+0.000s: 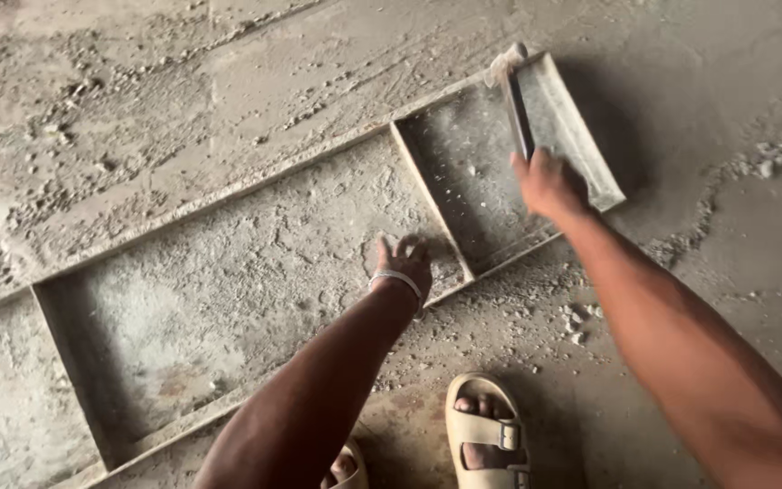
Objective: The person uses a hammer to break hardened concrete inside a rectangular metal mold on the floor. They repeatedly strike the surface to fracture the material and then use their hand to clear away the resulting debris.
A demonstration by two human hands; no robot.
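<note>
Your way along the big flat tray [219, 299] is open. The thin wall [432, 204] blocks sideways moves, and crumbly lumps [576, 321] litter the floor [699, 81].

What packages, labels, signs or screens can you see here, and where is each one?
None in view. There is only a dusty grey metal mould frame on the concrete floor, the left hand resting inside it, and the right hand holding a dark flat tool at its far end.
</note>
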